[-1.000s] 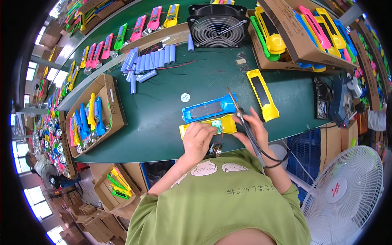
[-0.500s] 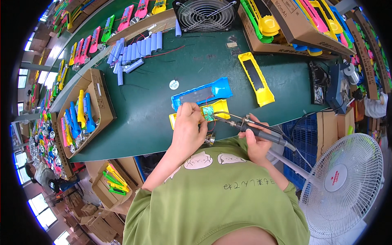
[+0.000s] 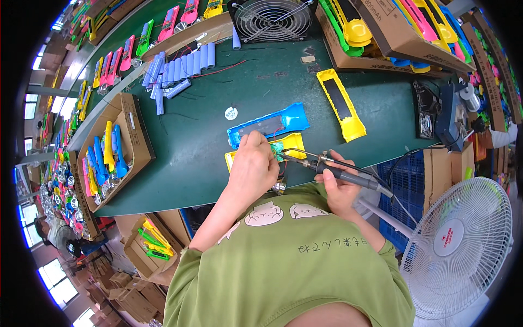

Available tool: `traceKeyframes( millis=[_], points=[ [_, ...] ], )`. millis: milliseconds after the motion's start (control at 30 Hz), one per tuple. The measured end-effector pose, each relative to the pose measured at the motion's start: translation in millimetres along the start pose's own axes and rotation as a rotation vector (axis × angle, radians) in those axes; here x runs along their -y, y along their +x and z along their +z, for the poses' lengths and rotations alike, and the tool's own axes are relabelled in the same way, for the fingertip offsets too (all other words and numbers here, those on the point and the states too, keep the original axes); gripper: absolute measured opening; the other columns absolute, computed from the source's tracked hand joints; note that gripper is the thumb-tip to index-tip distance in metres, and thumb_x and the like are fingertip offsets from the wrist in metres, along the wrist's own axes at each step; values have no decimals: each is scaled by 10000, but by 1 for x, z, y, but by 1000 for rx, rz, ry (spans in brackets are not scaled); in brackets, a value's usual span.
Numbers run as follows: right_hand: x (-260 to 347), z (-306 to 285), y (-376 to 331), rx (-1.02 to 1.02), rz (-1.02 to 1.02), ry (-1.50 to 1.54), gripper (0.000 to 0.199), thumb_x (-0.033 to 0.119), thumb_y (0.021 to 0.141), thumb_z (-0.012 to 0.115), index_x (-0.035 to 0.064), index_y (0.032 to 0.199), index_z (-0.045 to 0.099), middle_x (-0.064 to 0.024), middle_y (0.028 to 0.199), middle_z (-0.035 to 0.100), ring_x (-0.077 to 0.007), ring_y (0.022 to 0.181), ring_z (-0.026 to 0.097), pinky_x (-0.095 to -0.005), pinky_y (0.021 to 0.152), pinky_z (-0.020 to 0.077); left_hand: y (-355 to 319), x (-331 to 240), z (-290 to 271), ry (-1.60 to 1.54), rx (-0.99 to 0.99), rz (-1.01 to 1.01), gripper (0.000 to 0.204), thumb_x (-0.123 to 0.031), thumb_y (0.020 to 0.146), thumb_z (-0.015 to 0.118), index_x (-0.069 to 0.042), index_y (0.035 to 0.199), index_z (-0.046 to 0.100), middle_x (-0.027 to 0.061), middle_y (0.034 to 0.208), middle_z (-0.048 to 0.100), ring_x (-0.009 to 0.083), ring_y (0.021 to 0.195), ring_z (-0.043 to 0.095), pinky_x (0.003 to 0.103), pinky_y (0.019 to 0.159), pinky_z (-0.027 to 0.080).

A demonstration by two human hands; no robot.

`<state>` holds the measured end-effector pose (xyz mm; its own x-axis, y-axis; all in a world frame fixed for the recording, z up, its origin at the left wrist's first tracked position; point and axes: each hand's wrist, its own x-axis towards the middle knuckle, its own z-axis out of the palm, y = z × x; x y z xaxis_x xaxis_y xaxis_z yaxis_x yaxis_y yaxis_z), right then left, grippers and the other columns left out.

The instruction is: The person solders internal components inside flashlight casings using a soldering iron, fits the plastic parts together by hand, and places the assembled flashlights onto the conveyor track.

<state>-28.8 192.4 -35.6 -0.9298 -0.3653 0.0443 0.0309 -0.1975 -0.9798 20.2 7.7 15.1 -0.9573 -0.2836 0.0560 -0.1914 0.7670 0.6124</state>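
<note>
My right hand point(image 3: 339, 188) is closed around the grip of a soldering iron point(image 3: 354, 178). A thin curved tube runs along the iron, and its tip meets a small green circuit board point(image 3: 278, 148). That board lies over a yellow plastic flashlight housing point(image 3: 296, 141) near the table's front edge. My left hand point(image 3: 253, 163) is closed at the board's left side; its fingertips are hidden, so what they pinch does not show. Just beyond lies a blue housing half point(image 3: 294, 116) with red wires. A shiny reflector cup point(image 3: 279, 187) sits below the board, by my shirt.
A yellow housing half point(image 3: 343, 106) lies to the right. Blue cylindrical batteries point(image 3: 180, 68) with wires are grouped at the back left. Boxes of housings point(image 3: 139, 131) flank the table. A metal-grilled fan point(image 3: 272, 20) stands at the back, a white fan point(image 3: 452, 240) at right.
My left hand has rolled over slightly and covers more of the circuit board. My right hand and the soldering iron have shifted a little to the left.
</note>
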Motion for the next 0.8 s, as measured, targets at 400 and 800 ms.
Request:
traceKeyframes(
  millis=[400, 800],
  points=[
    [1, 0, 0, 4, 44, 84, 261, -21, 765, 601, -62, 1008, 515, -222, 1220, 379, -184, 785, 609, -250, 641, 537, 2, 1, 0, -7, 19, -24, 82, 35, 606, 593, 20, 618, 513, 141, 819, 480, 311, 821, 493, 373, 720, 421],
    [6, -5, 3, 0, -128, -70, 192, 18, 769, 594, -30, 949, 549, -127, 851, 606, -161, 740, 620, -441, 989, 302, 2, 1, 3, 16, -7, -22, 95, 45, 593, 586, 19, 596, 494, 147, 804, 476, 317, 798, 496, 374, 703, 425]
  ],
)
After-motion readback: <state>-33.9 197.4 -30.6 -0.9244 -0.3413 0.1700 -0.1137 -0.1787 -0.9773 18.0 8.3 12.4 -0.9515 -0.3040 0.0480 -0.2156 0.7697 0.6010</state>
